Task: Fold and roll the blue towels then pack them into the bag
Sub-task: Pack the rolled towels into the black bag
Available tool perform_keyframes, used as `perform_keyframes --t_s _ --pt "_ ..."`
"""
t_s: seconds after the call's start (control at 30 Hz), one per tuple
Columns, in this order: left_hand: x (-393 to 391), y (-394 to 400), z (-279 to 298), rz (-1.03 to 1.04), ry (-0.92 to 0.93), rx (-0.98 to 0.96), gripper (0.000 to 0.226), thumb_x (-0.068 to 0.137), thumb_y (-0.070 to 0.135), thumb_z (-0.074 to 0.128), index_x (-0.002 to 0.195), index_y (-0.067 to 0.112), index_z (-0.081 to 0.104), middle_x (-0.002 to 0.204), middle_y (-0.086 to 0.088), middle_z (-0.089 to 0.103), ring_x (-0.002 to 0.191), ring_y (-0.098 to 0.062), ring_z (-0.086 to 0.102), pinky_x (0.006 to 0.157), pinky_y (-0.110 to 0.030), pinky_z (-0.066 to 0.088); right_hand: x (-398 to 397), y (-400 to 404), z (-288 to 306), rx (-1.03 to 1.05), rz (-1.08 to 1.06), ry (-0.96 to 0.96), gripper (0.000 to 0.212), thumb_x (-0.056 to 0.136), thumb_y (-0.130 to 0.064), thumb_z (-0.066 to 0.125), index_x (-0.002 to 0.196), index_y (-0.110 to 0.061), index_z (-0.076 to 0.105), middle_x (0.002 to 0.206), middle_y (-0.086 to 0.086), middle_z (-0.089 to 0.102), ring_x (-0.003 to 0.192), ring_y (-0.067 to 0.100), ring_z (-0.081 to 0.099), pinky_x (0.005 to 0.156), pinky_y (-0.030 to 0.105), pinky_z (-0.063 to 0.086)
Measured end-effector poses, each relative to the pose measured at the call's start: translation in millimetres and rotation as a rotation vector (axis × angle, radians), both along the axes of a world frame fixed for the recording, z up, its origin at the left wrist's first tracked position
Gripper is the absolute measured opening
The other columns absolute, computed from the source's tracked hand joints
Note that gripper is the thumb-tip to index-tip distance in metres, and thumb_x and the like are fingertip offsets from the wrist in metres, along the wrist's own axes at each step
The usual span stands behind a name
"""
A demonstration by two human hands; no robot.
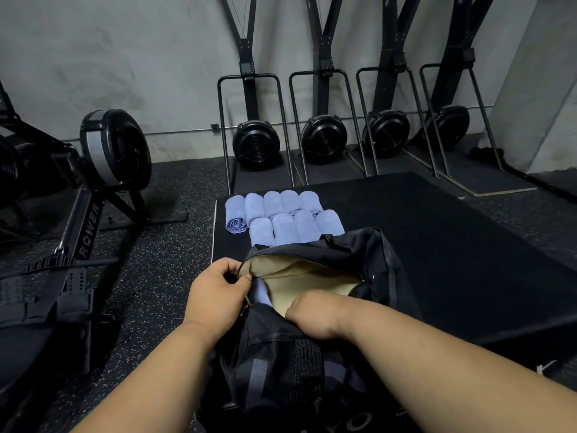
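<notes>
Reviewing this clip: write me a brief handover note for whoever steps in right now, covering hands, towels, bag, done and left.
Left hand pinches the rim of the black bag, holding its mouth open.
Right hand reaches into the bag; its fingers are hidden, grip unclear.
One blue towel is already inside.
Nine rolled towels lie in two rows on the black mat behind the bag.
Done: rolling, first towel packed.
Left: pack the nine.

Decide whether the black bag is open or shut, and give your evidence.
Open. The bag gapes, showing its tan lining; the left hand grips its edge and the right hand reaches inside.
</notes>
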State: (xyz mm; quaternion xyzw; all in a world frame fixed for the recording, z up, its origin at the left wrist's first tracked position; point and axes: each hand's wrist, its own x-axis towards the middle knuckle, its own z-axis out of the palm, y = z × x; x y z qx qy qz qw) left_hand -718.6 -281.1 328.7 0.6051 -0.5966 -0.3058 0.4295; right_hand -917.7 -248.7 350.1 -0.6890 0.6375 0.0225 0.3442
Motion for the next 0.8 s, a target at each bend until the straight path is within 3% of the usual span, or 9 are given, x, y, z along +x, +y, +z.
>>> perform_keyframes --t_s 0.1,0.2,0.3,0.4,0.53,0.6,0.63,0.7,0.8 --pt "-1.2 2.2 2.4 0.005 -0.042 -0.016 0.012 0.089 0.017 0.073 0.080 0.025 0.071 0.071 0.011 0.072 0.061 -0.002 0.060 0.067 -0.028 0.048 -2.5 12.9 14.2 -0.199 -0.024 -0.109 0.027 0.104 -0.021 0.042 0.090 -0.016 0.064 0.102 0.021 0.063 0.102 0.037 0.060 0.088 0.040 0.049" --pt "-0.3 3.2 4.2 -0.011 -0.061 -0.009 0.009 0.091 0.023 0.072 0.083 0.026 0.071 0.072 0.010 0.072 0.064 -0.004 0.062 0.069 -0.029 0.049 -7.6 19.4 22.1 -0.369 -0.037 0.024 0.046 0.100 -0.044 0.044 0.061 -0.019 0.048 0.079 0.002 0.052 0.100 0.033 0.055 0.092 0.040 0.045" --pt "-0.5 -2.9 10.5 -0.014 0.045 0.006 0.009 0.092 0.029 0.069 0.084 0.031 0.073 0.081 0.010 0.075 0.079 -0.011 0.069 0.082 -0.035 0.055 -9.0 20.3 15.2 -0.388 -0.055 0.063 0.047 0.100 -0.052 0.041 0.067 -0.021 0.053 0.099 0.001 0.063 0.110 0.032 0.051 0.102 0.044 0.041" --pt "3.5 -26.6 19.9 0.002 0.168 0.050 0.018 0.087 0.044 0.066 0.083 0.031 0.077 0.091 0.013 0.077 0.099 -0.013 0.070 0.100 -0.038 0.052 -12.4 15.6 12.2 -0.426 -0.104 -0.040 0.043 0.098 -0.049 0.048 0.070 -0.017 0.055 0.085 0.000 0.063 0.097 0.029 0.059 0.089 0.040 0.049" --pt "6.8 -69.2 25.1 -0.016 0.110 0.147 0.045 0.070 0.064 0.059 0.084 0.027 0.079 0.092 0.009 0.078 0.102 -0.019 0.070 0.103 -0.044 0.051 -17.0 10.4 18.7 -0.561 -0.232 -0.149 0.037 0.098 -0.046 0.052 0.076 -0.018 0.061 0.076 -0.004 0.065 0.079 0.015 0.060 0.075 0.036 0.051" --pt "2.7 -89.2 27.8 -0.039 0.076 0.227 0.047 0.071 0.058 0.058 0.086 0.018 0.076 0.092 0.001 0.076 0.097 -0.025 0.069 0.096 -0.044 0.052 -21.8 6.7 25.3 -0.638 -0.300 -0.207 0.037 0.098 -0.044 0.053 0.075 -0.016 0.059 0.071 -0.005 0.064 0.074 0.012 0.058 0.070 0.035 0.048" --pt "0.1 -100.2 28.2 -0.060 0.046 0.282 0.044 0.071 0.055 0.059 0.083 0.015 0.073 0.083 0.000 0.074 0.085 -0.027 0.066 0.084 -0.042 0.052 -25.4 1.7 28.2 -0.669 -0.325 -0.233 0.037 0.099 -0.043 0.054 0.074 -0.016 0.059 0.070 -0.004 0.063 0.073 0.012 0.057 0.068 0.035 0.047" --pt "-4.6 -115.1 26.5 -0.102 0.026 0.412 0.031 0.073 0.047 0.064 0.069 0.017 0.062 0.058 0.002 0.058 0.055 -0.022 0.050 0.058 -0.033 0.039 -31.9 -6.9 34.8 -0.718 -0.358 -0.264 0.033 0.098 -0.038 0.055 0.074 -0.016 0.059 0.072 -0.003 0.063 0.074 0.012 0.057 0.069 0.035 0.046" --pt "-9.7 -143.6 10.5 -0.110 0.032 0.565 0.040 0.091 0.035 0.067 0.060 0.020 0.045 0.045 0.002 0.037 0.038 -0.015 0.028 0.047 -0.024 0.020 -41.8 -30.3 46.0 -0.803 -0.401 -0.269 0.026 0.094 -0.030 0.056 0.071 -0.020 0.056 0.075 -0.006 0.061 0.075 0.011 0.055 0.067 0.034 0.045"
